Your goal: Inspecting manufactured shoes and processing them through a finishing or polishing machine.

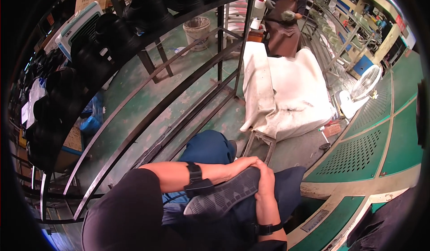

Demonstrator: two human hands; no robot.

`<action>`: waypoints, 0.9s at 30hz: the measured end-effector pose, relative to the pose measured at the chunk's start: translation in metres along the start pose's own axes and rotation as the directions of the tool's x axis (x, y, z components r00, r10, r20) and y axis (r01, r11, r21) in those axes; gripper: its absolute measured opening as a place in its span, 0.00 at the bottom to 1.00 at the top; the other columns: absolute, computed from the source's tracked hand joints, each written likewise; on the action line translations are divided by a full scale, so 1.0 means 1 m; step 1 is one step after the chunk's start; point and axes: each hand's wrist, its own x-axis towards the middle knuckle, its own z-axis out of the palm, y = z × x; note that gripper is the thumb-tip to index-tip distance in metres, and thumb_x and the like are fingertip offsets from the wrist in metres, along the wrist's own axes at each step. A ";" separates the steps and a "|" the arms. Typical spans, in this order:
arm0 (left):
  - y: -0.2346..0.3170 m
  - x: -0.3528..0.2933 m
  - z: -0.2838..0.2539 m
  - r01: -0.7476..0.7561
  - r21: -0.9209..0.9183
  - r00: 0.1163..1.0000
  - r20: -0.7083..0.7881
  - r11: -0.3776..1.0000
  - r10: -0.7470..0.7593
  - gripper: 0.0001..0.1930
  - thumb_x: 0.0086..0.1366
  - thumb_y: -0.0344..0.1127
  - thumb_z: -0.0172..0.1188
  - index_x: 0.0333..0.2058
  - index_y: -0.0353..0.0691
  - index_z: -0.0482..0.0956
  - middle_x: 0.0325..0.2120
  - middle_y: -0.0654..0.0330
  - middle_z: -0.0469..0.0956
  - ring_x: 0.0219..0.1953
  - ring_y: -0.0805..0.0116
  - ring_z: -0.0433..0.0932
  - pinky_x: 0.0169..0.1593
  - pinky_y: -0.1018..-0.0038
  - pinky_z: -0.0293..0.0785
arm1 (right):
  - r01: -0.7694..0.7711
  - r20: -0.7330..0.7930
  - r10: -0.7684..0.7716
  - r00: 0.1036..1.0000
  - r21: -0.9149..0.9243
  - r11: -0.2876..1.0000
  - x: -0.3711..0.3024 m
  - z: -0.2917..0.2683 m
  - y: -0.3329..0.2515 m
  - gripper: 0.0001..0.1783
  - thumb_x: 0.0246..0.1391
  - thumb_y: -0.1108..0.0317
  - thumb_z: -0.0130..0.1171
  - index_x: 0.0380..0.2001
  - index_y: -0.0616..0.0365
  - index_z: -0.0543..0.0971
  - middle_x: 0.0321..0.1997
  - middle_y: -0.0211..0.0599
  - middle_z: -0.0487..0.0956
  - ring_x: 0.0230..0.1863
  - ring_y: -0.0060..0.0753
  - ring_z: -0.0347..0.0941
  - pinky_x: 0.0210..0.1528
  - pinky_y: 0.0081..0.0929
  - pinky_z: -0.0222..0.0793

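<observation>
A shoe (226, 193) lies slantwise over my lap with its patterned dark grey sole turned up. My left hand (244, 166) is closed over its far end, reaching in from the left. From the right side my right hand (266, 179) wraps round that same end, and the fingers of both hands meet there. The shoe's upper is mostly hidden below the sole. A black strap with a small box (197, 181) sits on my left wrist, and another dark band (268, 229) is on my right wrist.
A black metal rack (170, 89) carrying dark shoes (114, 31) curves along my left. Ahead stands a block draped in off-white cloth (295, 89). Beyond it a gloved person in a brown apron (283, 36) works. A white fan (367, 81) and green perforated panels (358, 154) are right.
</observation>
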 end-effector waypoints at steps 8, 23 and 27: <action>-0.001 -0.023 0.003 -0.196 0.125 0.980 0.070 0.973 0.189 0.15 0.70 0.40 0.51 0.42 0.37 0.83 0.41 0.60 0.83 0.43 0.72 0.80 0.49 0.74 0.73 | 0.100 0.098 -0.104 0.990 0.052 0.994 -0.021 0.018 -0.013 0.15 0.63 0.69 0.54 0.41 0.73 0.82 0.46 0.40 0.83 0.49 0.30 0.77 0.56 0.24 0.67; 0.027 -0.107 0.010 0.216 -0.007 0.976 -0.021 0.976 -0.216 0.26 0.71 0.55 0.55 0.56 0.41 0.77 0.48 0.59 0.83 0.51 0.65 0.81 0.59 0.67 0.74 | -0.041 0.044 0.030 0.999 0.269 0.962 0.012 -0.016 -0.042 0.39 0.67 0.40 0.40 0.33 0.71 0.82 0.34 0.53 0.84 0.36 0.44 0.81 0.45 0.35 0.78; -0.013 -0.165 0.028 0.244 -0.482 0.969 0.162 0.842 -0.188 0.27 0.70 0.55 0.53 0.59 0.43 0.75 0.52 0.54 0.81 0.51 0.60 0.82 0.60 0.59 0.75 | -0.100 0.069 0.079 0.994 0.399 0.912 0.040 -0.028 -0.036 0.40 0.64 0.37 0.41 0.35 0.69 0.83 0.37 0.53 0.84 0.38 0.44 0.81 0.46 0.36 0.78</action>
